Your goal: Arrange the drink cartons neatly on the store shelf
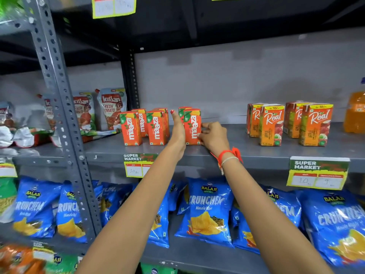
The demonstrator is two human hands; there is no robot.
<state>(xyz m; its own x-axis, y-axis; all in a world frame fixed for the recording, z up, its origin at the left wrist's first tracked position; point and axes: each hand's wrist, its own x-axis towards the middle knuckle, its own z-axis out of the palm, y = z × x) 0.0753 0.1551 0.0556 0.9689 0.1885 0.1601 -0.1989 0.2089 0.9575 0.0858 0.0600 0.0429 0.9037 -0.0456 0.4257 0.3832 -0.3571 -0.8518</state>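
Several orange Maaza cartons stand upright on the grey shelf [227, 153], in pairs front and back. My left hand [177, 133] lies flat, fingers straight up, against the left side of the rightmost front Maaza carton [192, 127]. My right hand [214, 137] presses its fingertips on that carton's right side. A second carton [182, 111] stands right behind it. Two more front cartons [131, 128] [156, 128] stand to the left, each with one behind.
Several Real apple cartons [271, 125] stand further right on the same shelf, with an orange bottle [354, 113] at the far right. Kissan tomato pouches [112, 107] lean at the left behind a slotted steel post [59, 86]. Blue Crunchem bags [209, 212] fill the shelf below.
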